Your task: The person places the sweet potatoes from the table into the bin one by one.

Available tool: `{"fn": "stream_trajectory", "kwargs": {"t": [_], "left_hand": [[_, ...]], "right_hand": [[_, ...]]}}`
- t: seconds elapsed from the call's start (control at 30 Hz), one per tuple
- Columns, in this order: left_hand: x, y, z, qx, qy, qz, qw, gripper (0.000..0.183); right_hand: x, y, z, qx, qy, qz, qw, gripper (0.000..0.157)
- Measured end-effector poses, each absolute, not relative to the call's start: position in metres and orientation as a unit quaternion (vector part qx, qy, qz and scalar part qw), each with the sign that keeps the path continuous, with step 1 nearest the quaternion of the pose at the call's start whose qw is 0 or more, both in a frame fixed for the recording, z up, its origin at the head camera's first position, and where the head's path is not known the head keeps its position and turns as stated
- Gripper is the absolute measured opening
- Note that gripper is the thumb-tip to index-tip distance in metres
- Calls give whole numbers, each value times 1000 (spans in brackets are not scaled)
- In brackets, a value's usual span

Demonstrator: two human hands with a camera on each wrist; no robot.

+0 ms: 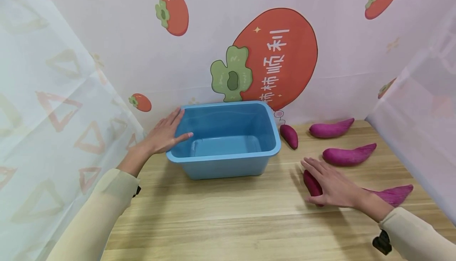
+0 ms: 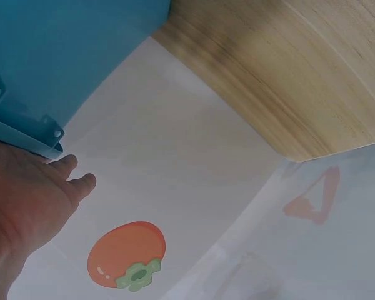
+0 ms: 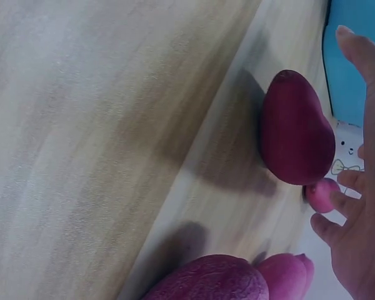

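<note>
From the head, we see a blue plastic tub [image 1: 224, 168] on a wooden table [image 1: 231, 221]. The left hand [image 1: 164, 133] rests on the tub's left edge, fingers straight, thumb over the inside. The right hand [image 1: 331, 183] is over a dark purple sweet potato [image 1: 312, 183], on the right side of the table. A small purple sweet potato [image 1: 289, 136] lies just beside the tub. We also see three long ones: a back sweet potato [image 1: 330, 129], a middle sweet potato [image 1: 349, 156] and a front sweet potato [image 1: 396, 194], partly hidden by the right arm.

From the left wrist, we see the left hand against the tub's rim. Two fingertips poke out straight; we cannot tell how the others lie.

From the right wrist, we see the right hand's thumb and fingers wide apart, near the dark purple sweet potato. We cannot tell if they touch it.
</note>
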State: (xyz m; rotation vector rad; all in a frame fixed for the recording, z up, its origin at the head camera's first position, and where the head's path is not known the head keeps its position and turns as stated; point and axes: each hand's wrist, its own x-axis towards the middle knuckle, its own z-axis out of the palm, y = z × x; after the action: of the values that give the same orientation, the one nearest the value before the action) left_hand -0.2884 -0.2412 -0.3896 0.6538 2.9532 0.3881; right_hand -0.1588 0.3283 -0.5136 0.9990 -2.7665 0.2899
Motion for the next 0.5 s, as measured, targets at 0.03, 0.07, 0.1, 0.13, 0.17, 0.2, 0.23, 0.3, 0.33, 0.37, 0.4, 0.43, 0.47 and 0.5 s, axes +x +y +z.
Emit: {"fn": "stream_trajectory", "kwargs": {"t": [0.03,0.07,0.1,0.13,0.17,0.2,0.23,0.3,0.33,0.37,0.4,0.43,0.47,0.5], "left_hand": [[-288,-241,-389,215,967,128,46,97],[-288,-241,-389,215,967,128,45,97],[-288,-241,-389,215,967,128,45,97],[-287,-241,-389,215,967,128,44,97],[-287,-241,-389,216,967,128,43,97],[-287,-240,-389,216,967,129,42,97],[-287,-240,-389,217,967,129,41,97],[-288,-240,-389,216,967,130,42,97],[-287,-240,-389,216,967,130,43,97],[-288,-240,-390,216,967,130,43,97],[-287,-240,-390,216,967,131,45,97],[-288,-240,-390,215,967,131,45,97],[-288,-240,-390,215,967,132,45,97],[-288,-240,-390,215,967,132,45,97]], "right_hand": [[-158,329,-515,335,-933,98,90,114],[-158,330,-517,334,-933,100,86,115],[-158,330,-519,331,-935,100,81,116],[-157,330,-520,329,-936,101,77,118],[-156,330,-521,327,-937,99,73,119],[-156,330,-521,326,-938,97,71,120],[-155,330,-521,325,-938,95,70,121],[-153,329,-521,331,-936,96,73,122],[-153,329,-521,335,-934,99,77,122],[-152,329,-520,339,-932,103,79,122],[-152,329,-521,343,-929,107,83,122],[-152,329,-521,347,-927,110,86,121],[-151,329,-521,349,-926,112,88,121],[-151,329,-522,347,-927,110,88,121]]}}
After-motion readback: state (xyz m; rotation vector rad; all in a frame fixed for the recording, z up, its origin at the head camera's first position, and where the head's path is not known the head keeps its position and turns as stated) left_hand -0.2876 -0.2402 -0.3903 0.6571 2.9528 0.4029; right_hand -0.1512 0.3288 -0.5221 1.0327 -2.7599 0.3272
